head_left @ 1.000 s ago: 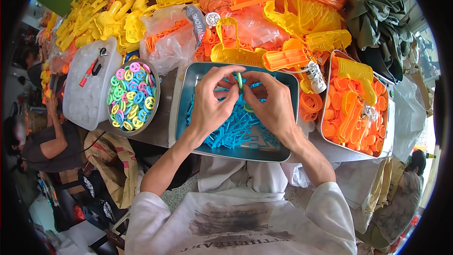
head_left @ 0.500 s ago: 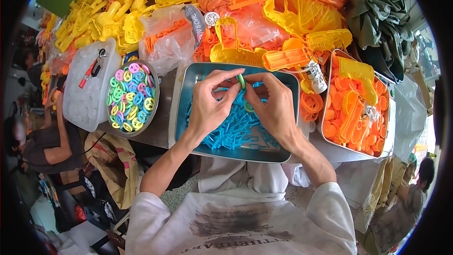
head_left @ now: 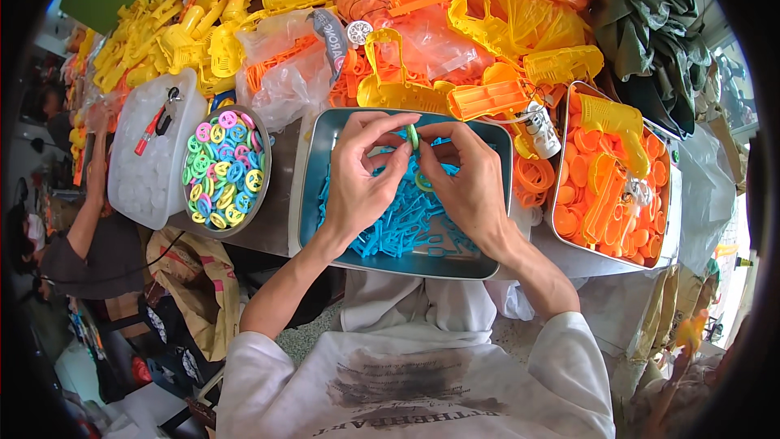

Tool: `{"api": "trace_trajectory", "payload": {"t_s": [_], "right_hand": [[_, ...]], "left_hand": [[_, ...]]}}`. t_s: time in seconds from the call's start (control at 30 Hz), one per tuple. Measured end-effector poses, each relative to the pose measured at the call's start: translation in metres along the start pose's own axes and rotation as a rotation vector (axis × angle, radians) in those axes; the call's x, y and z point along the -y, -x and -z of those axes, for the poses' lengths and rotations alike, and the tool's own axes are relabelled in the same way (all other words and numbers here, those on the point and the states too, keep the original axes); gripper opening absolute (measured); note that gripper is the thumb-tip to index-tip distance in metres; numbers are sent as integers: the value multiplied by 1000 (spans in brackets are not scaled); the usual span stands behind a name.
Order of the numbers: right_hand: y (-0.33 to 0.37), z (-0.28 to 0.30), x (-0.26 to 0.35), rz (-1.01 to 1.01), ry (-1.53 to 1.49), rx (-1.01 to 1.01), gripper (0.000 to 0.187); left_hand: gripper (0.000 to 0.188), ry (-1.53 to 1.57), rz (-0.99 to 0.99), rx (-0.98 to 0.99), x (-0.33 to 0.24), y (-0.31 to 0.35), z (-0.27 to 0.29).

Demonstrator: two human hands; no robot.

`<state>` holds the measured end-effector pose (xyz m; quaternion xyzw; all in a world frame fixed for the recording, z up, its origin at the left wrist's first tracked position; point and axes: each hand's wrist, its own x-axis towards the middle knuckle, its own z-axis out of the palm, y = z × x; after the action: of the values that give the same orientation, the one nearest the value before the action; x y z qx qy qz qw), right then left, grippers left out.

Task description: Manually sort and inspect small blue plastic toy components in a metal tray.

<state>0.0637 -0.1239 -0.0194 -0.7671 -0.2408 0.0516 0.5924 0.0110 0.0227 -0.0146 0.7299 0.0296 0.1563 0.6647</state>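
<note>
Above a metal tray of small blue plastic pieces, both hands meet over a small green plastic ring. My left hand is closed, with thumb and fingertips pinching the ring from its left. From the other side, my right hand is also closed, fingertips and thumb at the ring's right edge. The ring stands edge-on between the fingertips. Whether a blue piece is joined to it is hidden by the fingers. To the left, a round bowl holds similar rings in several colours.
A white plastic tub with a red-handled tool stands at far left. A tray of orange discs is on the right. Yellow plastic shells and bagged orange parts line the back. A person's arm shows far left.
My hands hold the green ring in nearly the same place, with only slight finger movement. The view has shifted slightly. At far left, the other person's arm has moved.
</note>
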Motion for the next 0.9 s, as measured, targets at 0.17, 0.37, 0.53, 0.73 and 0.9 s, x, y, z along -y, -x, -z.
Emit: {"api": "trace_trajectory", "payload": {"t_s": [0.17, 0.37, 0.53, 0.73, 0.9], "right_hand": [[0, 1, 3, 58, 49, -20, 23], [1, 0, 1, 85, 31, -70, 24], [1, -2, 6, 112, 40, -85, 23], [0, 3, 12, -27, -35, -19, 21], [1, 3, 13, 75, 32, -35, 21]], "left_hand": [[36, 6, -34, 0, 2, 0, 0], [38, 42, -32, -6, -1, -1, -3], [35, 95, -11, -20, -2, -1, -2], [35, 148, 75, 35, -1, -4, 3], [38, 226, 67, 21, 2, -3, 2]]}}
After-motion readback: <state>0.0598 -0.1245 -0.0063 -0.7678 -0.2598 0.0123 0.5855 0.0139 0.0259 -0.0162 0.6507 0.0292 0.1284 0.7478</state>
